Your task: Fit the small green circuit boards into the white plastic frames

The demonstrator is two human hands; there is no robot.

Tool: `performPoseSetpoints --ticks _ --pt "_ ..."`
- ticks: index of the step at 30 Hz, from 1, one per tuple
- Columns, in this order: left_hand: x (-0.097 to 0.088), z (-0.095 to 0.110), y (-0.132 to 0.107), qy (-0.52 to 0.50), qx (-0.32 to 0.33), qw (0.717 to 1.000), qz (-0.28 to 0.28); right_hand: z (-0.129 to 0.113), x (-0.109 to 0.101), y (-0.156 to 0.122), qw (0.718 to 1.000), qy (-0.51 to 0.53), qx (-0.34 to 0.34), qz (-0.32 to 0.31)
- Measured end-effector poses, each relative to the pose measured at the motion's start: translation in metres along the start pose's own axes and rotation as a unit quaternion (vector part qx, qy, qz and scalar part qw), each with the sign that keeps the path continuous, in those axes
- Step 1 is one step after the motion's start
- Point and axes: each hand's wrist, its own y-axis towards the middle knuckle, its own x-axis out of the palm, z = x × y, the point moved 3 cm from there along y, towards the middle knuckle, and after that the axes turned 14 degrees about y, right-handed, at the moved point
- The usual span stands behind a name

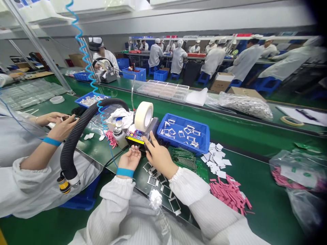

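Note:
A tape dispenser machine [136, 135] with coloured buttons and a yellow label stands on the green bench, carrying a wide roll of cream tape [140, 117]. My left hand [129, 159] lies palm up before its front, with loosely curled fingertips close under the front edge. No held thing shows in it. My right hand [161, 157] reaches over the right end of the button panel, index and middle fingers stretched out and apart, at or touching the panel. Below it lie several thin rectangular frames [152, 180]. A blue wristband [125, 172] circles my left wrist.
Right of the machine are a blue tray [205, 136] of white frames, green circuit boards [184, 157], white pads [217, 158] and pink strips [227, 194]. A metal bottle [119, 136] stands left. A black hose [68, 149] arches beside a co-worker's hands [60, 127].

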Motion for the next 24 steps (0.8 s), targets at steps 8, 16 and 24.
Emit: performPoseSetpoints --ticks 8,16,24 --pt "0.004 0.018 -0.012 -0.046 -0.092 0.995 -0.002 -0.002 -0.002 0.003 0.994 -0.109 -0.013 -0.024" --pt "-0.005 0.088 -0.086 -0.082 0.088 0.986 -0.115 -0.007 -0.003 0.005 0.997 -0.07 0.006 -0.022" --pt "-0.035 0.013 -0.101 0.212 0.016 0.944 -0.252 -0.006 -0.004 0.004 0.999 -0.03 0.018 0.009"
